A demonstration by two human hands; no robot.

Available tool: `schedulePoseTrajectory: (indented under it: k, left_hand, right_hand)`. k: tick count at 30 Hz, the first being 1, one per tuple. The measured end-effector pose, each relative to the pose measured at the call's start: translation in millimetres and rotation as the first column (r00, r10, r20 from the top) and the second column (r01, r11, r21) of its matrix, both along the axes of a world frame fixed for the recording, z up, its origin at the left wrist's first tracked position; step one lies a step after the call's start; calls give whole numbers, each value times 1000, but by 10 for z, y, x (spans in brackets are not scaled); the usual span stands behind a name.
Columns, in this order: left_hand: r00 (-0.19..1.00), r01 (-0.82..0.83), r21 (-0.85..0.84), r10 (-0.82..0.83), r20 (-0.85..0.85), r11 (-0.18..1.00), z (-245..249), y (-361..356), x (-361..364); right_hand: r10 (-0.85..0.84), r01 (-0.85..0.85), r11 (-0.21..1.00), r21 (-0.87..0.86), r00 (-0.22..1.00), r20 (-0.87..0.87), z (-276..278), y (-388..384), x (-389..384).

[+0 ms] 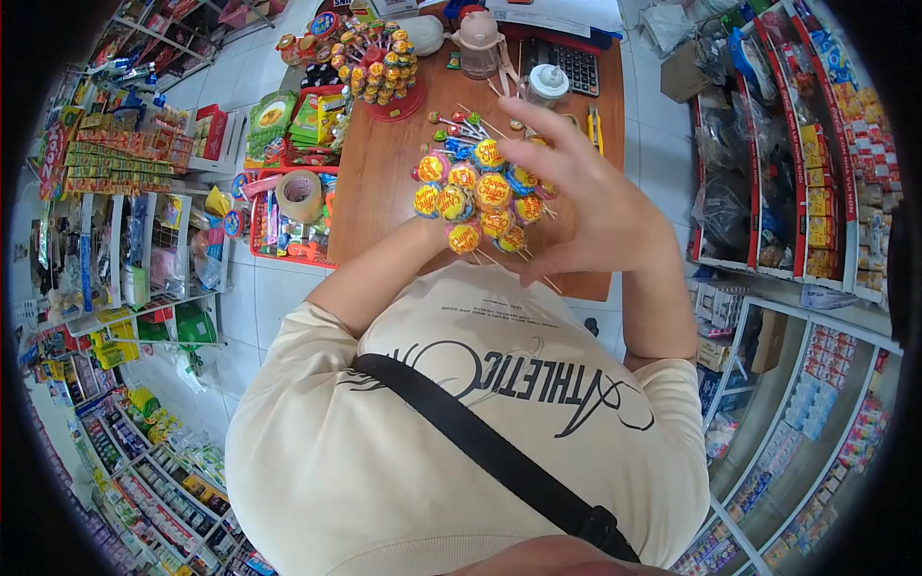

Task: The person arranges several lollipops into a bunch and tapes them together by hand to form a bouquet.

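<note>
A round bunch of Chupa Chups lollipops (493,191) in yellow, pink and blue wrappers is in front of my chest, heads up, with sticks poking out below and to the right. My left hand (434,234) reaches under the bunch and grips it from below; its fingers are hidden behind the lollipops. On the right side of the bunch, my right hand (600,197) is open, thumb and fingers spread around its edge. A few loose lollipops (464,122) with green and red heads lie on the wooden table (384,182) just behind the bunch.
A red tub of lollipops (394,104) stands at the table's back left. Behind are a pink-lidded bottle (477,46), a white-lidded cup (548,82) and a calculator (562,67). A yellow cutter (594,129) lies right. Tape (300,196) sits in a red basket (293,257). Stocked shelves surround me.
</note>
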State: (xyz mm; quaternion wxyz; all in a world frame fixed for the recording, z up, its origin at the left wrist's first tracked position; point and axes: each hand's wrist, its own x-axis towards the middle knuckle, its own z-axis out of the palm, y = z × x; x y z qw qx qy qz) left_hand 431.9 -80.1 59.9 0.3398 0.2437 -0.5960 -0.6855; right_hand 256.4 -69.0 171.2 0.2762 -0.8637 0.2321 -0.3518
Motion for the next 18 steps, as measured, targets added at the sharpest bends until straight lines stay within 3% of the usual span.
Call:
schedulePoseTrajectory:
  k: [2,5,8,14,18]
  left_hand:
    - [999,31,-102,-26,48,994,-34,9,-17]
    - [993,55,-242,-28,116,969,-65,24,-8]
    - [987,50,-362,10,162,931,-91,27,10]
    - [969,46,-525,89,229,850,-122,20,-13]
    - [984,87,-403,-16,178,911,-145,39,-17]
  right_hand:
    - [-68,56,986,-160,995,-71,-49,13,47]
    - [-165,181,895,-408,984,74,-156,13,65]
    - [-200,222,813,-538,975,100,-362,46,113]
    - [-106,175,837,-518,981,159,-400,19,137]
    - [-107,203,832,-517,972,209,-410,44,157]
